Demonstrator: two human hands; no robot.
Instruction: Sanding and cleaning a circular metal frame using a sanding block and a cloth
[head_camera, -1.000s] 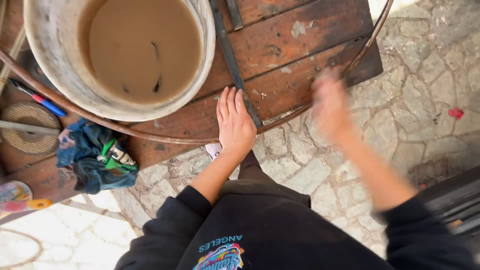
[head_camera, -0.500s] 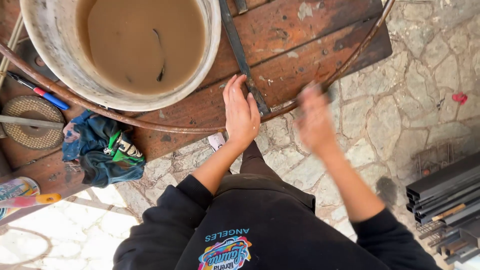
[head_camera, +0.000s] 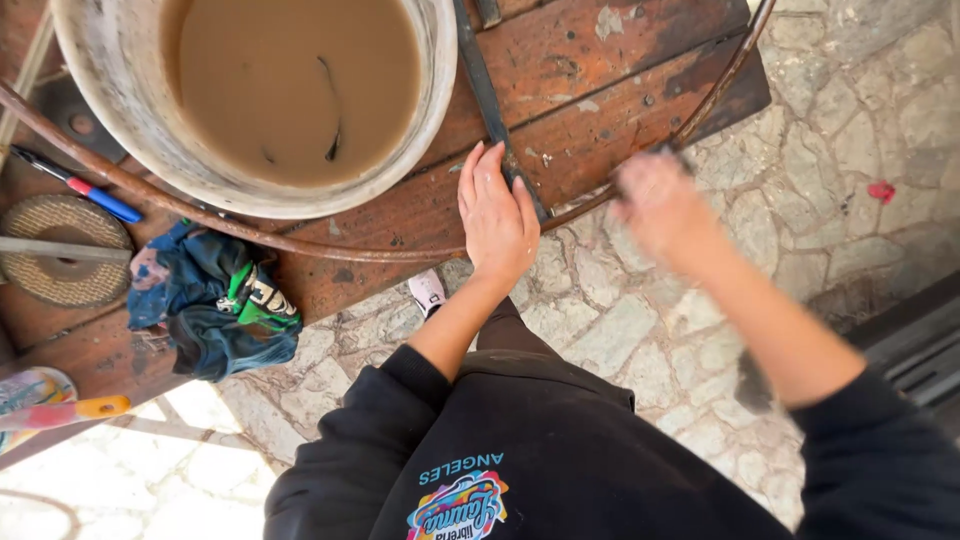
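On the counter (head_camera: 620, 60), rusty-red wood planks, near edge: left hand (head_camera: 497, 215) lies flat, palm down, fingers together and straight, holding nothing. Its fingertips touch a dark flat metal bar (head_camera: 480, 75) that runs across the planks from the top of view down to the edge. Heel of hand sits over the thin curved rod (head_camera: 300, 245), which sweeps along the counter's front edge and bends up to the right corner.

Right hand (head_camera: 665, 205) is blurred by motion, just off the counter's edge at the rod's right stretch. Seems closed around sth dark, but can't tell the grip for sure — too smeared. Whether it touches the rod: can't tell.

Bucket (head_camera: 130, 130), white, grimy, sits top left on the counter, full of muddy brown water w/ a couple dark bits in it. Rod passes just below its wall.

Left side: pen (head_camera: 75, 185) w/ blue and red body, round wire disc (head_camera: 60, 250) w/ a grey bar across it, and a crumpled dark-blue rag (head_camera: 200, 310) w/ green patch near the front edge. Yellow-handled tool (head_camera: 70, 410) at bottom-left corner, partly cut off.

Below: stone paving (head_camera: 800, 200), a white shoe (head_camera: 428, 292) under the counter's edge, black sweater w/ colourful print. Dark metal profiles (head_camera: 915, 345) at right edge.
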